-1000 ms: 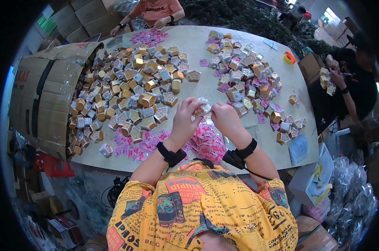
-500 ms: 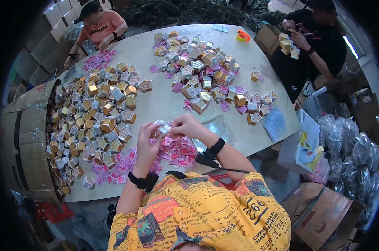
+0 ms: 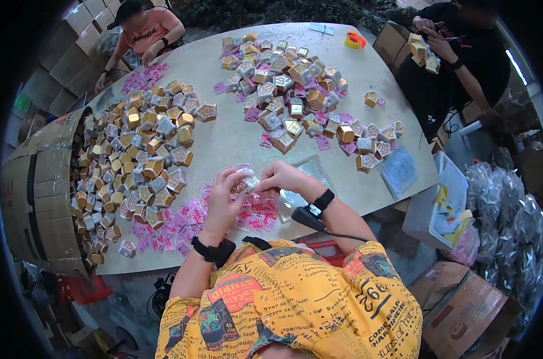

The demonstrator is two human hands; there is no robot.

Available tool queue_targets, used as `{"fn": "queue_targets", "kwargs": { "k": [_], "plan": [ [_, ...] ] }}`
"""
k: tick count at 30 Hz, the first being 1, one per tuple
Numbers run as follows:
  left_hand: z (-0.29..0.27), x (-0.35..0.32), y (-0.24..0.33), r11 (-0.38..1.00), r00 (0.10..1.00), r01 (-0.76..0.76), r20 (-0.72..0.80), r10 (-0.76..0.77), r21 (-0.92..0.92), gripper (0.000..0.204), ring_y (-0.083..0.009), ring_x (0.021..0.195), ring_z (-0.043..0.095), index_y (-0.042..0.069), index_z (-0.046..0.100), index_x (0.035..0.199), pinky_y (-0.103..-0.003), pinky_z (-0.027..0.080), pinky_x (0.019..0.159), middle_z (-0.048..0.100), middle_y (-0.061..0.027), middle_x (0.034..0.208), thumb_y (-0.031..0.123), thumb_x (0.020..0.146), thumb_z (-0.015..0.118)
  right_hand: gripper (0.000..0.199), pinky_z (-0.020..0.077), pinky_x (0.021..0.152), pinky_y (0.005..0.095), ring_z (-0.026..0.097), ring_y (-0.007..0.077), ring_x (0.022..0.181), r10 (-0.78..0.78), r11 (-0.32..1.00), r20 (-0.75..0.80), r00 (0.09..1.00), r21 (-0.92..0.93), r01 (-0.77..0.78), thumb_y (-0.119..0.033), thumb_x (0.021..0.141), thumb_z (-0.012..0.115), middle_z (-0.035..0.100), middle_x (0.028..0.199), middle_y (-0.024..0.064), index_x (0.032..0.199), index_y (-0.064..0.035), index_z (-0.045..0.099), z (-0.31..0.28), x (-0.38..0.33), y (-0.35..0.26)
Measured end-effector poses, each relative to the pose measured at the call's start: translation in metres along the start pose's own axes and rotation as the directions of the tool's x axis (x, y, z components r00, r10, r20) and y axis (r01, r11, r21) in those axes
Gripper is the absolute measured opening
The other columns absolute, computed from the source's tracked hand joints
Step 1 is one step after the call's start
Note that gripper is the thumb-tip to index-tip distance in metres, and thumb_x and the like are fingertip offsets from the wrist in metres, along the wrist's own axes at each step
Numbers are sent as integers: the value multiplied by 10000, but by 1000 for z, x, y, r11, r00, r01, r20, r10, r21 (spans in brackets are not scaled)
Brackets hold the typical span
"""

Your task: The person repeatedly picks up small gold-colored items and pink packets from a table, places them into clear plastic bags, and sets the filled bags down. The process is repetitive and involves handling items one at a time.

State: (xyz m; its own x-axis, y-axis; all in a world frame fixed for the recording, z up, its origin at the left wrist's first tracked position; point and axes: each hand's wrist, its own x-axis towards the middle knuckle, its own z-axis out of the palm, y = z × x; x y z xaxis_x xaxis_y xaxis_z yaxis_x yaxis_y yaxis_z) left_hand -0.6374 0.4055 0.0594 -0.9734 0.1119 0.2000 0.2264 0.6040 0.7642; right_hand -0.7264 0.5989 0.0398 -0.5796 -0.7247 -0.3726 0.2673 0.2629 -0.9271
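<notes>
My left hand [image 3: 223, 204] is closed around a small glittery silver ornament [image 3: 246, 183] above the near part of the table. Beside it, my right hand [image 3: 287, 179] pinches with thumb and forefinger at the ornament's right edge; whatever lies between those fingertips is too small to make out. Under and around my hands lie many pink printed tags [image 3: 187, 224]. To the left spreads a big heap of gold and silver-glitter ornaments [image 3: 141, 155] with faceted sides, some showing a star-like relief.
A cardboard box [image 3: 47, 191] lies at the table's left edge. Further ornaments mixed with pink tags [image 3: 295, 90] cover the far middle. A clear tray [image 3: 313, 173], a bag of pale strands [image 3: 397, 172] and yellow tape [image 3: 354, 40] also lie there. Two co-workers sit across the table.
The whole view has shifted slightly, so the table sits a little higher in it. Both my hands stay together at the ornament, their fingers slightly moved.
</notes>
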Motion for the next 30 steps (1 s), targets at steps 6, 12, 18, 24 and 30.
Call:
{"fn": "queue_targets", "kwargs": {
  "k": [6,12,18,24,30],
  "plan": [
    [42,4,-18,987,994,104,38,-100,-126,677,-324,1179,444,82,412,1317,-385,372,993,439,-181,1272,146,715,716,157,444,472,231,564,98,512,6,1000,-203,979,0,-6,-145,788,639,604,636,29,719,-4,630,-56,-19,14],
    [43,-17,-63,938,961,219,107,-255,268,685,-395,1228,374,70,449,1289,-436,339,1025,403,-228,1317,261,702,747,153,478,529,303,586,173,569,-286,882,-683,672,-461,-93,-131,750,605,598,628,85,733,19,628,-193,-61,13],
    [59,-39,-87,834,961,229,19,-275,502,654,-363,1200,400,126,458,1292,-429,350,1008,448,-196,1257,238,708,732,249,479,763,393,579,345,891,-584,424,-494,644,-862,-277,-164,753,657,583,952,179,927,11,625,-186,-50,34],
    [83,-31,-100,795,970,227,-58,-236,563,512,-339,1087,460,76,541,1170,-433,379,939,516,-167,1095,237,716,717,428,469,862,412,571,342,1008,3,507,-224,975,-840,-194,-207,714,691,570,1060,186,1094,-39,588,-56,-36,91],
    [111,-6,-96,726,994,-21,92,-58,688,250,-315,1022,494,67,613,993,-480,360,894,540,-147,1020,132,752,597,191,490,746,425,591,357,854,-176,582,-332,927,-794,-174,-98,717,619,578,967,165,898,-39,621,-19,0,147]
  ]
}}
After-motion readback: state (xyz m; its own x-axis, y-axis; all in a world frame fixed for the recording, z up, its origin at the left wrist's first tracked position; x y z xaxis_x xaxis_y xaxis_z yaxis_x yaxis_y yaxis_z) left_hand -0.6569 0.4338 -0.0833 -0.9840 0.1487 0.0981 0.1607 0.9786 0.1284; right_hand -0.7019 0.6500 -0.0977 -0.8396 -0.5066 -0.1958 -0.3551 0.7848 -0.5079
